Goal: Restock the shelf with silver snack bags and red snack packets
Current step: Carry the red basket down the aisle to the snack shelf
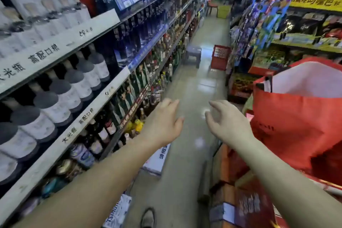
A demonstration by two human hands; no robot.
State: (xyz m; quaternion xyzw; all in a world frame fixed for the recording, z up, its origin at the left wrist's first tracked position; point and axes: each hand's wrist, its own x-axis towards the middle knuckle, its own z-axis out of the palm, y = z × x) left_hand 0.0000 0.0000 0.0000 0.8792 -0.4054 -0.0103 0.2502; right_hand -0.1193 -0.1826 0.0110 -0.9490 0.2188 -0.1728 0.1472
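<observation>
Both my arms reach forward over the aisle floor. My left hand (164, 122) is empty, its fingers loosely bent. My right hand (224, 121) is also empty, with relaxed, slightly curled fingers. Just right of my right hand stands a big red bag (288, 122) with a white lining, its mouth open. The snack shelf (303, 44) on the right carries dark and colourful snack packs. I cannot pick out any silver snack bags or red snack packets in the blur.
Bottle shelves (77, 83) line the left side. A grey stool (193, 54) and a red basket (221, 57) stand in the aisle ahead. Cartons (157, 159) lie on the floor at the left; red boxes (246, 205) sit low on the right. My shoe (148, 217) shows below.
</observation>
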